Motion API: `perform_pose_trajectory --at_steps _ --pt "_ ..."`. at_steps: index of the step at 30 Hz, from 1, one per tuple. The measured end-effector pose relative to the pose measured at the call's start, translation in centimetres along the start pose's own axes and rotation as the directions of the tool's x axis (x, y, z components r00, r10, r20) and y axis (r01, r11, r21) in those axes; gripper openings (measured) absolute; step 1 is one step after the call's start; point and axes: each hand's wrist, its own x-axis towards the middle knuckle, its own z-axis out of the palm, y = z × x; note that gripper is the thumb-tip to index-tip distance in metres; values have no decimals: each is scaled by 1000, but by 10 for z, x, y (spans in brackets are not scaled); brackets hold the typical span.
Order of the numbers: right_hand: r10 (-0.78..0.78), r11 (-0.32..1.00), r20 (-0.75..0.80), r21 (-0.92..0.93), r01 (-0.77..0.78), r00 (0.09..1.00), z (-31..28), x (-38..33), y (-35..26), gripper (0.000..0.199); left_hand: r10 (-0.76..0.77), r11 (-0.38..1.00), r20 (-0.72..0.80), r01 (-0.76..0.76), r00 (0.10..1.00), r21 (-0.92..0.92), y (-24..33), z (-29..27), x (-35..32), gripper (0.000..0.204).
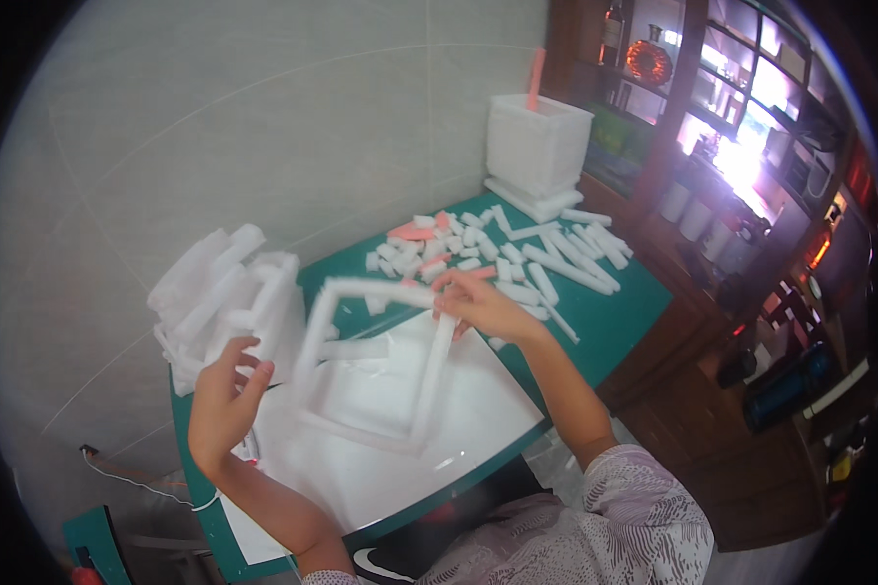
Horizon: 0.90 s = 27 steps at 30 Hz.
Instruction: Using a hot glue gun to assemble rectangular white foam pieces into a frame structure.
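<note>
Right hand (478,304) pinches the white foam frame (376,361) at its far corner, steadying the joint on the white sheet (390,468). Left hand (226,395) hovers spread, empty, just left of the frame, beside stacked foam pieces (224,297). Loose foam bits (498,249) lie beyond the pinch.

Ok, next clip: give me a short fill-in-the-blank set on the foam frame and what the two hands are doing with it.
1. The right hand pinches the far corner of a square frame made of white ____ strips.
2. The frame lies over a white sheet on a ____ table.
3. The left hand is at the frame's ____ side, next to a pile of foam offcuts.
4. Beyond the loose foam pieces stands a white foam ____.

Missing words: foam; green; left; box
</note>
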Motion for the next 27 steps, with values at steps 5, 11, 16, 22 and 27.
perform_pose_trajectory --at_steps 5,11,16,22,27 --pt "221 960 -7 -173 -219 975 2 -33 75 37 114 992 9 -113 993 -57 8 -3 -4 34" --pt "120 898 -116 -410 -157 986 -6 -50 80 47 206 974 30 -202 978 -105 5 -1 -6 37" --pt "61 846 -35 -528 -70 998 -1 -49 88 48 156 985 16 -154 988 -77 0 0 -6 38" --pt "45 862 -14 -505 -46 999 4 -58 86 54 158 986 20 -157 987 -59 0 4 -1 38" --pt "55 937 5 -345 -50 998 -9 -61 76 55 177 983 46 -175 983 -48 0 4 3 38"
